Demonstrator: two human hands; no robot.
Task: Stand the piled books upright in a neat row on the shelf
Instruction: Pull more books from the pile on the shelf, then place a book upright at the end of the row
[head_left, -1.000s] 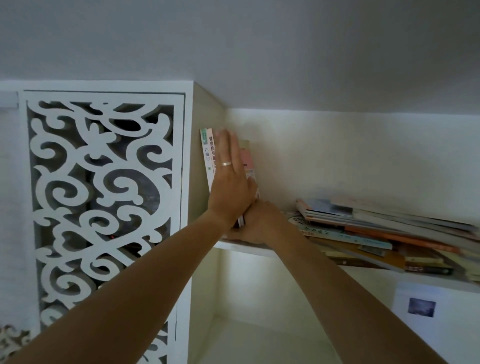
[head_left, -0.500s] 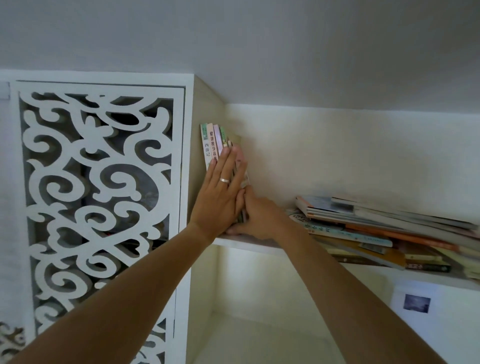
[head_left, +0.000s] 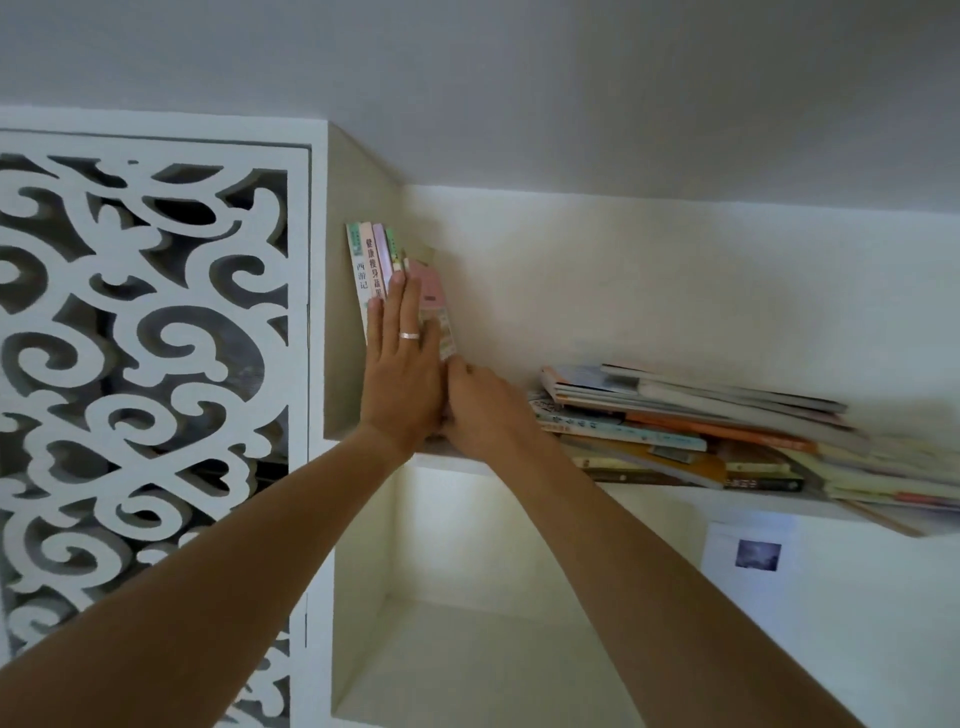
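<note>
Several thin books (head_left: 370, 260) stand upright at the left end of the cream shelf (head_left: 467, 460), against the side panel. My left hand (head_left: 401, 364), wearing a ring, presses flat with straight fingers on their spines. A pink-covered book (head_left: 435, 301) is the rightmost of the row. My right hand (head_left: 483, 410) is beside it, low at the shelf edge, touching its bottom; its fingers are hidden behind the left hand. A pile of flat books (head_left: 691, 423) lies to the right on the same shelf.
A white cut-out scroll panel (head_left: 150, 364) fills the left. Below the shelf is an open cream compartment (head_left: 467, 623). A white sheet with a small dark picture (head_left: 758, 555) hangs at the lower right. The ceiling is close above.
My left hand has slid down the spines, uncovering the tops of the standing books. The right hand stays at the base of the row. The view has shifted slightly.
</note>
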